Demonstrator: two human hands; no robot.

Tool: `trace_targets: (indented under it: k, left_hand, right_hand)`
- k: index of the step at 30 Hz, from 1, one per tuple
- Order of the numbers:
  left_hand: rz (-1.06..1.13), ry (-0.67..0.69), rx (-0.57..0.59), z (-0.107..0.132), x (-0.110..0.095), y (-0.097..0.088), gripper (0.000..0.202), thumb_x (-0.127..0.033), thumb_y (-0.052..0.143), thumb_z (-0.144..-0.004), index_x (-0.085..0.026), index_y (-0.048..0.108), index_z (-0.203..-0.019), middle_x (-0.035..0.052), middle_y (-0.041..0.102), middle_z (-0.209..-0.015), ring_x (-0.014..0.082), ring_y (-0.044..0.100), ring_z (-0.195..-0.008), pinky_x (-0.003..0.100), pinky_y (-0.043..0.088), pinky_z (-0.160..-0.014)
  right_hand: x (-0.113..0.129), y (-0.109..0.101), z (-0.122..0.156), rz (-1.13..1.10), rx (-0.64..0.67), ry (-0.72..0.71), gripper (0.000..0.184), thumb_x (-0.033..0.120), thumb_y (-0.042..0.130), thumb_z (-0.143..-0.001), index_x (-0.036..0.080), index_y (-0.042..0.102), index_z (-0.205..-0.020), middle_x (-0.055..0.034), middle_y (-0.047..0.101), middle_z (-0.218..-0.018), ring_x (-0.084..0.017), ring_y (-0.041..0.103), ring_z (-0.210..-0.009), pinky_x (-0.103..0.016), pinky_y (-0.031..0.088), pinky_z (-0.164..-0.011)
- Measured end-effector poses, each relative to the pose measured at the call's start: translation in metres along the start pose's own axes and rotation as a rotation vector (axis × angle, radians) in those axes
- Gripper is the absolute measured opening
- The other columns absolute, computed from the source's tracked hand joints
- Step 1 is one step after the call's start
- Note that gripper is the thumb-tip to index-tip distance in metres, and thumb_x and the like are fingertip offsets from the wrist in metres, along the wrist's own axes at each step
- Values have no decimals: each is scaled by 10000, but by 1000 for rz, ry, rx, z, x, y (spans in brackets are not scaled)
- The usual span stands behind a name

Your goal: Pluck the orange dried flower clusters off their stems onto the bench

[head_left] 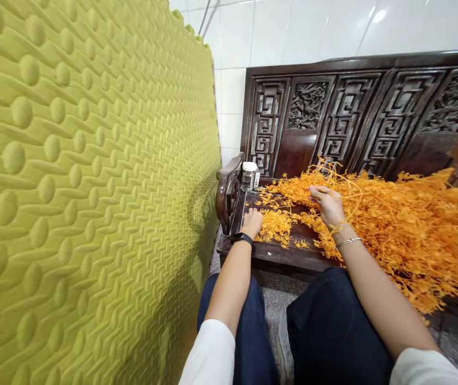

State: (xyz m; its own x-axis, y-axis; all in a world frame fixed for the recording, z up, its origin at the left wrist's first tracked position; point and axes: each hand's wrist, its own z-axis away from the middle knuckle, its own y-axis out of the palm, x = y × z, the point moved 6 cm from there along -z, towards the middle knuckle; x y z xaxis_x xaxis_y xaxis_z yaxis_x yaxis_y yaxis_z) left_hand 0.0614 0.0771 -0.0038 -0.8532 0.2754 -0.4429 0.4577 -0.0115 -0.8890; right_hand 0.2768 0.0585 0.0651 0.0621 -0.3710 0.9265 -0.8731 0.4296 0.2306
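My right hand (pixel 328 204) is closed in a pinch around an orange artificial flower sprig, with thin bare stems (pixel 351 184) curving beside the fingers. It is over the left end of a big heap of orange artificial flower sprigs (pixel 417 230). My left hand (pixel 253 222) reaches down at the left edge of a small pile of loose orange flower pieces (pixel 276 227) on the bench seat. Its fingers point away from me and are partly hidden, so their grip cannot be made out.
The dark carved wooden bench (pixel 271 261) has an armrest (pixel 229 192) on the left. A clear jar with a white lid (pixel 248 175) stands in the seat's back corner. A tall yellow-green textured foam mat (pixel 104 187) rises close on my left. White tiles (pixel 234 37) cover the wall behind.
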Motion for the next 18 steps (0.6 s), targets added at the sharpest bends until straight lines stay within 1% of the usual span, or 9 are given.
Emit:
trace_targets:
  k: [3,5,7,9,10,12,14,16,18]
  left_hand:
    - [-15,-2,44,-3,1,3,278,-12,435,-787,-80,658,-938,224,641,-1019,270,581,-1062,355,439,-888]
    - [-9,-3,37,-3,2,2,244,-20,456,-785,-78,657,-910,230,637,-1018,269,604,-1021,351,446,-865]
    - [12,5,15,-2,2,-1,188,-48,505,-779,-79,650,-895,232,625,-1049,275,602,-1021,353,445,-856]
    - [51,16,-9,1,2,-5,126,-105,543,-783,-87,646,-854,217,630,-1041,271,605,-1007,351,446,-839]
    - [79,25,-17,2,1,-9,111,-148,549,-794,-95,645,-817,199,644,-1001,261,616,-976,343,452,-819]
    - [137,57,-10,5,-4,-17,200,-250,529,-826,-124,634,-711,136,672,-845,214,644,-843,308,469,-746]
    - [256,132,36,10,-14,-26,345,-318,481,-852,-154,584,-566,65,636,-630,151,625,-636,264,471,-636]
    - [501,220,84,18,-25,-38,467,-328,437,-864,-182,467,-422,16,524,-446,107,524,-449,239,444,-525]
    - [761,243,69,26,-33,-50,530,-326,406,-857,-223,351,-340,-10,389,-333,105,397,-344,239,397,-435]
  right_hand:
    - [2,8,7,13,40,3,209,295,754,-529,159,619,-611,5,595,-615,-84,478,-505,-224,372,-460]
    - [5,11,10,7,63,-15,241,324,768,-519,162,604,-591,14,577,-587,-85,480,-506,-225,369,-468]
    - [6,14,12,2,77,-22,270,346,778,-501,162,597,-582,23,560,-571,-83,476,-505,-227,365,-478]
    - [4,15,13,25,95,-4,288,365,782,-493,161,601,-587,26,553,-566,-82,468,-505,-230,358,-487]
    - [3,15,14,55,118,14,294,376,781,-496,161,603,-586,25,546,-557,-84,463,-505,-232,351,-489]
    - [0,19,15,123,198,50,299,399,773,-519,161,602,-581,23,525,-535,-89,449,-500,-239,335,-486]
    - [0,22,16,126,278,89,300,414,758,-553,168,587,-575,20,509,-533,-90,429,-494,-245,325,-481]
    - [1,26,17,22,352,145,311,432,727,-596,185,541,-564,26,477,-527,-88,393,-480,-250,326,-476]
    - [5,32,19,-117,430,200,352,455,684,-639,204,463,-532,42,395,-486,-86,340,-455,-252,328,-471]
